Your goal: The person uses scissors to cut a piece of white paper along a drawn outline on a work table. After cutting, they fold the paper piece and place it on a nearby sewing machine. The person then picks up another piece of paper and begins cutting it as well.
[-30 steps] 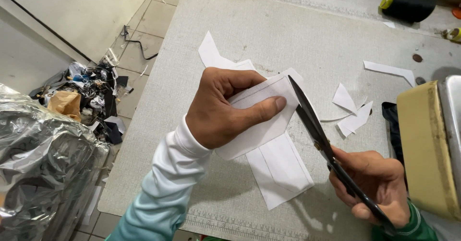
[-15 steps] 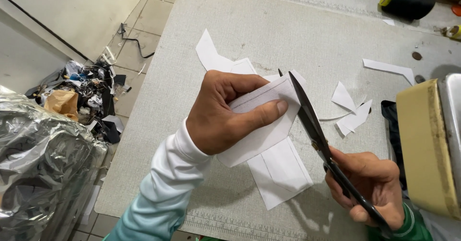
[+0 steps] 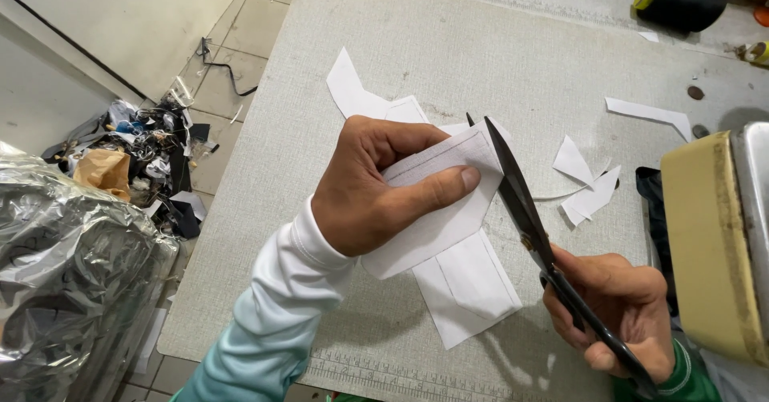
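My left hand [image 3: 376, 186] grips a white fabric piece [image 3: 436, 218] with stitched lines, held up over the grey table [image 3: 448, 42]. Thumb on top, fingers wrapped behind it. My right hand [image 3: 617, 310] holds black scissors [image 3: 521, 194] by the handles, their long blades pointing away from me and lying along the right edge of the held piece. Under the held piece, another white pocket-shaped fabric piece [image 3: 469, 290] rests flat on the table.
White offcuts [image 3: 589, 182] lie right of the scissors, a strip [image 3: 649, 114] farther back. A beige machine edge [image 3: 705, 242] stands at right. A dark thread cone [image 3: 677, 2] lies at the back. Shiny plastic bag [image 3: 64, 266] and floor scraps [image 3: 136, 154] at left.
The scissor blades have moved in against the right edge of the held piece. My left hand has shifted slightly, keeping its grip on the fabric.
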